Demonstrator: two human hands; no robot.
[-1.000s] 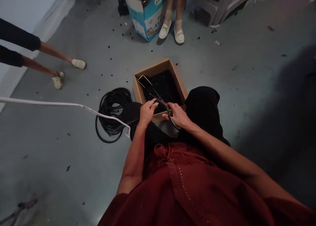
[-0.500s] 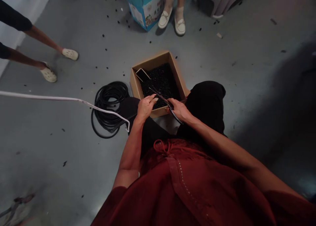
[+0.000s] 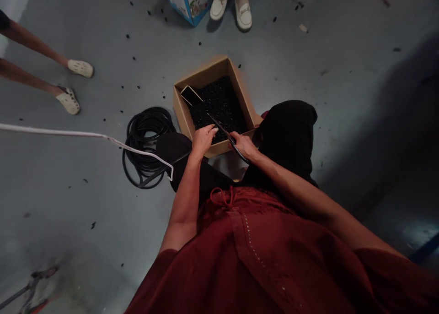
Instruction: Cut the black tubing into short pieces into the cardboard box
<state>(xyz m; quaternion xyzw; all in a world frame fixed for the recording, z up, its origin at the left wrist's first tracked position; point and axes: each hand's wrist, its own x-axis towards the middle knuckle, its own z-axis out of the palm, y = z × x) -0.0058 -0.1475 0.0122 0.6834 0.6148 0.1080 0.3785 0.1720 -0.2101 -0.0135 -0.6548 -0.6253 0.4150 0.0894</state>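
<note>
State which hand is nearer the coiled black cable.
Left: the left hand is just right of the coiled black cable; the right hand is farther right, past the left hand.

Grey concrete floor [image 3: 85, 240] littered with small black bits [image 3: 127, 36]. Upper left, a co-worker's bare legs [image 3: 30, 44] end in perforated white clogs [image 3: 80, 68]. Top, a second person's white loafers [image 3: 243, 17] stand beside a blue-and-white printed carton [image 3: 187, 0]. White cord [image 3: 68, 133] crosses from the left edge. Bottom left corner, a blurred long-handled tool [image 3: 32, 291].
</note>
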